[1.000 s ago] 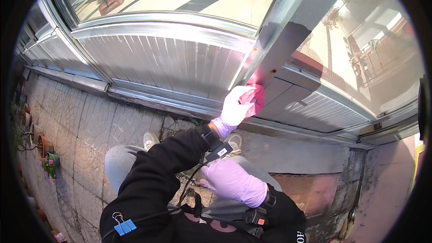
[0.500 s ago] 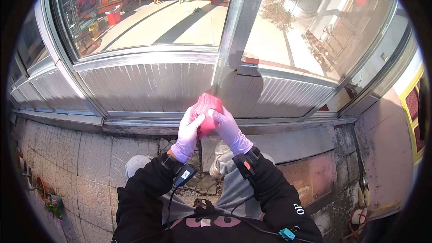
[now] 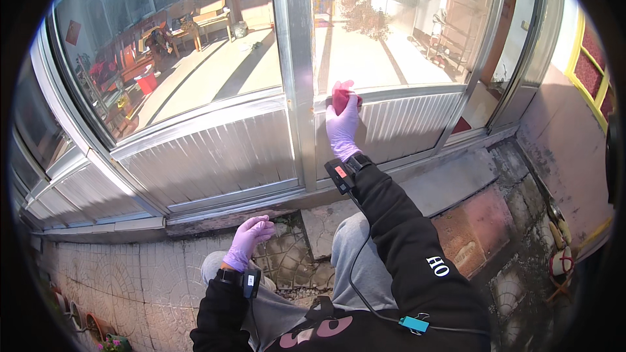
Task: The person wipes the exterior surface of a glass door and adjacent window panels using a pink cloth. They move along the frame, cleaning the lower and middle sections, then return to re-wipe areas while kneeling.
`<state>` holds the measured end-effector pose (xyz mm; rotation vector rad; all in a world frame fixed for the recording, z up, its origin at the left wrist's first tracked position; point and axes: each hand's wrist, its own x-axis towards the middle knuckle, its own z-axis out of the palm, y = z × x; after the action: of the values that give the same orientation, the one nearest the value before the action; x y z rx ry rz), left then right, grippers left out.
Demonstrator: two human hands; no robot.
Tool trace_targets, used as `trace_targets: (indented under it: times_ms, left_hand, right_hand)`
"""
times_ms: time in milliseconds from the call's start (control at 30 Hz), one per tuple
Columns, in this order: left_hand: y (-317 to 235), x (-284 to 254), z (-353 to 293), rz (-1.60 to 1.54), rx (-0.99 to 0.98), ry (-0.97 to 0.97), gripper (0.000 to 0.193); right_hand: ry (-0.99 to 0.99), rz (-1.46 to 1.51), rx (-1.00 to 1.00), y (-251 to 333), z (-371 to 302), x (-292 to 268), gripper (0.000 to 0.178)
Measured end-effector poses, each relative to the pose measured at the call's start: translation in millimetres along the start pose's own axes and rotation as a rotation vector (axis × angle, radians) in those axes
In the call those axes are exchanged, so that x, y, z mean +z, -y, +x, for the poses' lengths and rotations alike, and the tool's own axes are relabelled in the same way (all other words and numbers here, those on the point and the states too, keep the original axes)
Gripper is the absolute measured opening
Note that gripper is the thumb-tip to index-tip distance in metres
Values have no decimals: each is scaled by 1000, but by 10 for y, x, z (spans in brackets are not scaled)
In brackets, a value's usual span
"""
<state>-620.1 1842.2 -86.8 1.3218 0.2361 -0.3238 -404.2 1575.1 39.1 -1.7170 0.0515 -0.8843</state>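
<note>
My right hand [image 3: 343, 129], in a thin purple glove, is closed on a folded pink cloth [image 3: 342, 98]. It presses the cloth near the lower left corner of the right glass pane [image 3: 391, 58], by the metal rail [image 3: 411, 91] under it. My left hand [image 3: 250, 240], gloved the same way, hovers over my left knee. Its fingers are loosely bent, and nothing shows in them. Part of the cloth is hidden behind my right fingers.
A metal post [image 3: 298, 78] parts the two panes, with ribbed panels [image 3: 215, 156] below. A concrete step [image 3: 450, 179] runs along the base. Potted plants [image 3: 98, 327] stand at lower left. A cable clipped with a teal binder clip [image 3: 414, 324] crosses my front.
Both hands held the pink cloth together before. Now my left hand has let go and dropped down left, while my right hand has reached up and forward with the cloth to the glass.
</note>
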Motion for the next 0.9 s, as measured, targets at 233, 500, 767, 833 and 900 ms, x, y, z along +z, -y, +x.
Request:
trace_targets:
  times_ms: [233, 500, 767, 833, 900]
  left_hand:
    - [-80, 282, 88, 105, -62, 117, 37]
    - [-299, 570, 865, 26, 26, 14, 35]
    - [-299, 684, 1402, 27, 48, 150, 35]
    - [-304, 654, 1391, 12, -41, 130, 35]
    - [-311, 597, 1377, -43, -149, 135, 32]
  right_hand:
    - [99, -51, -588, -587, 238, 34, 47]
    - [1, -136, -258, -1181, 947, -777, 51]
    - [-296, -355, -263, -1801, 1975, -1526, 51]
    - [-351, -372, -220, -1958, 2178, -1663, 51]
    - [-456, -442, -206, -2127, 2435, -1820, 51]
